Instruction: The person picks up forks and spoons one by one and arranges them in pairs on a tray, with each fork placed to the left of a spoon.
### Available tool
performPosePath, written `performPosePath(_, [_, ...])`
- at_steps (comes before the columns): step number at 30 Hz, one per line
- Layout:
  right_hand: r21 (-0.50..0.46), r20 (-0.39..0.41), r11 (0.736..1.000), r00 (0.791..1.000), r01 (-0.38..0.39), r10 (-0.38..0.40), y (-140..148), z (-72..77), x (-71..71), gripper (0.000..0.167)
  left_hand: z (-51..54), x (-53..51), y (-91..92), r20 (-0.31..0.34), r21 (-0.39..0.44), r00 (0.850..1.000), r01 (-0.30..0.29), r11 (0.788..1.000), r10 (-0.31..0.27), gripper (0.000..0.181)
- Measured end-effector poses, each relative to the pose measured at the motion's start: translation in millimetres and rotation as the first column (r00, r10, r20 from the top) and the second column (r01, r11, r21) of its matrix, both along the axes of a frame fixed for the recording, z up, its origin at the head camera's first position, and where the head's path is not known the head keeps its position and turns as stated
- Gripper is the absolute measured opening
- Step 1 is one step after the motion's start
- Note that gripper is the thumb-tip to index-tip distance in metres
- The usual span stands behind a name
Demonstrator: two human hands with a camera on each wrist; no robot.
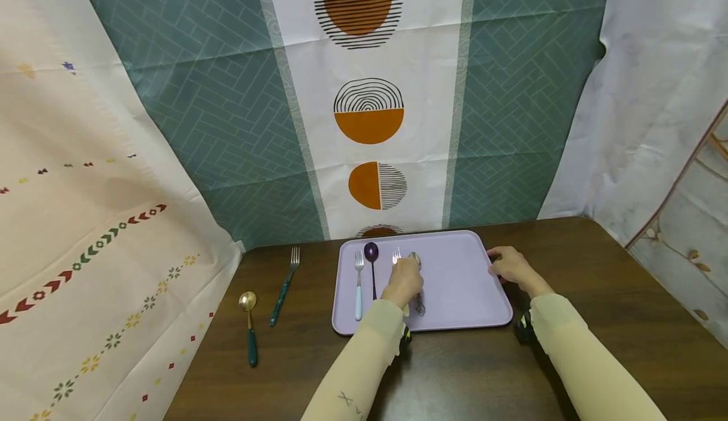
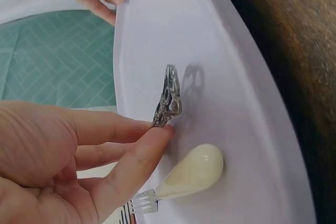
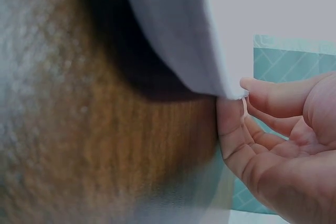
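A lilac tray (image 1: 463, 282) lies on the table. My left hand (image 1: 405, 280) is over its middle and pinches a silver spoon (image 1: 421, 306) with an ornate openwork handle. In the left wrist view, thumb and fingertips hold the spoon's handle (image 2: 169, 95) just above the tray; its bowl is hidden there. Close beside it lies a fork with a cream handle (image 2: 194, 170), partly covered by the hand. A dark purple spoon (image 1: 371, 253) and a fork with a pale blue handle (image 1: 359, 294) lie farther left on the tray. My right hand (image 1: 514, 265) grips the tray's right rim, thumb on top, fingers underneath.
Left of the tray, a fork with a dark green handle (image 1: 282, 294) and a gold spoon with a green handle (image 1: 251, 339) lie on the brown wooden table (image 1: 455, 370). A patterned cloth (image 1: 370, 155) hangs behind the table, with pale cloths at both sides.
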State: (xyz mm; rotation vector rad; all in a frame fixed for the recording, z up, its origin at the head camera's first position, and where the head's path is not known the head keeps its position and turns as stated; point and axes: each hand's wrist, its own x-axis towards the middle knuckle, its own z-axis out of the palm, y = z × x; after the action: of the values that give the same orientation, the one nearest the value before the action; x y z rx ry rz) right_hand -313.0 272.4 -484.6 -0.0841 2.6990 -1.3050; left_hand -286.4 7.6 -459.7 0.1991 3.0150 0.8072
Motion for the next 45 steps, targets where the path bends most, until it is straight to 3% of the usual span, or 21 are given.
performPosePath(8, [-0.001, -0.004, 1.000, 1.000, 0.002, -0.002, 0.3, 0.4, -0.9, 0.051, -1.5, -0.2, 2.6, 0.045, 0.043, 0.998, -0.041, 0.998, 0.039, 0.007])
performPosePath(26, [0.002, 0.011, 1.000, 1.000, 0.001, -0.001, 1.0, -1.3, -1.7, 0.052, -3.6, -1.6, 1.3, -0.038, -0.038, 0.999, -0.009, 0.999, 0.007, 0.006])
performPosePath(45, [-0.006, 0.012, 1.000, 1.000, -0.005, 0.005, 1.8, 0.7, -1.7, 0.051, -4.6, -2.6, -0.2, -0.048, -0.046, 0.999, -0.007, 0.999, 0.005, 0.007])
